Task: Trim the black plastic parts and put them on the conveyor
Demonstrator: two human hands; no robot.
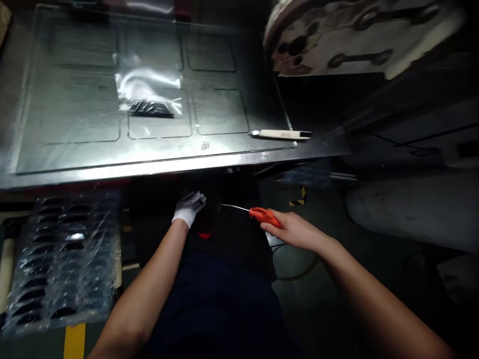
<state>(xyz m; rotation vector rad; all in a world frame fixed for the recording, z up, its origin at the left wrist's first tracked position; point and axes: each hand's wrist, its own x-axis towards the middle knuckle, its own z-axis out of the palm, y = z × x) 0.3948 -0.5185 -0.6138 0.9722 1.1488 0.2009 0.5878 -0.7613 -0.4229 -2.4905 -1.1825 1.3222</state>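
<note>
An orange air blow gun (265, 216) is gripped in my right hand (286, 229), its thin metal nozzle pointing left. The nozzle tip reaches close to my left hand (189, 207), which wears a white glove. The gloved fingers are drawn together; a dark shape beside them is too dim to make out. Both hands are below the front edge of a metal worktop (157, 167). On that worktop lie a clear plastic bag (149, 82) with a dark curved part (151, 108) at its near end, and a white pen-like tool (280, 134).
At lower left, a clear plastic tray (63, 259) carries several dark curved pieces in rows. A large worn machine part with bolts (352, 40) overhangs the upper right. A thick pale cylinder (415, 214) stands at the right. Yellow-black tape (297, 202) marks the floor.
</note>
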